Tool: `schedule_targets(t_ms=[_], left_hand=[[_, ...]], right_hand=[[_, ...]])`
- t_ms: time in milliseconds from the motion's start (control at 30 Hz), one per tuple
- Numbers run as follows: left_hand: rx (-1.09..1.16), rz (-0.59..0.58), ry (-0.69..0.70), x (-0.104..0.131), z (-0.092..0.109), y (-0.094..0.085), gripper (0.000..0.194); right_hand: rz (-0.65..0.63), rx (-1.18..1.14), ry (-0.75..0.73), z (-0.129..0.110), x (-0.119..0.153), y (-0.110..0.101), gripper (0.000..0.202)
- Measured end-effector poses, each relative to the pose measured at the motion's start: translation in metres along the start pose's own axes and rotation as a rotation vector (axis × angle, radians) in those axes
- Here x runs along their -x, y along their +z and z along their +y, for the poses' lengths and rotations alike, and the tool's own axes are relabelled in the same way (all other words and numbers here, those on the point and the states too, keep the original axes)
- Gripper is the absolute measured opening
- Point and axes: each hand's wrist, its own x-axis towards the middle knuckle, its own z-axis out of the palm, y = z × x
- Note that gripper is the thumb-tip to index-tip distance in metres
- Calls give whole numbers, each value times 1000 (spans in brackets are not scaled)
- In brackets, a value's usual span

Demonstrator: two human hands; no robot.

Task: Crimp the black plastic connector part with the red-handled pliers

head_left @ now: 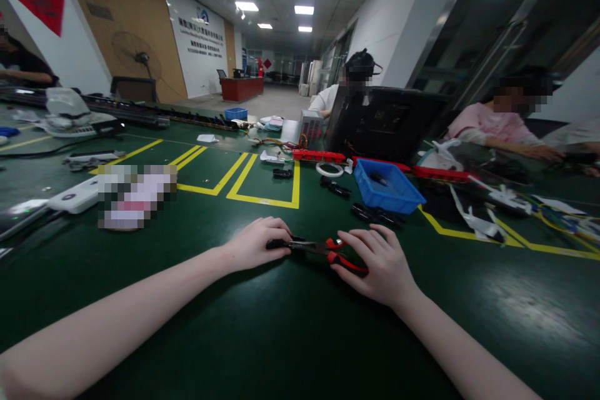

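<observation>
Near the middle of the green table (262, 325), my left hand (260, 244) is closed round a small black part (277, 244). My right hand (382, 262) holds red-handled pliers (347, 261), whose jaws point left and meet the black part beside my left fingers. Exactly what the jaws grip is too small to tell. Just beyond my right hand lie several black parts (335, 186), next to a blue tray (389, 190) with a dark item in it. Another black piece (282, 173) lies inside a yellow tape outline.
A white power strip (77, 194) and a blurred pink object (138, 200) lie at the left. A white ring (329, 169), red strips (319, 155) and a large black panel (387, 125) stand farther back. People sit across the table; cables and scraps lie at the right.
</observation>
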Motion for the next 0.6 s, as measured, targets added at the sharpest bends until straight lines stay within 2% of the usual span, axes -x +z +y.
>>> schedule_targets(t_ms=[600], left_hand=[[-40, -24, -8, 0, -1, 0, 9]], right_hand=[[-42, 18, 25, 3, -1, 1, 44]])
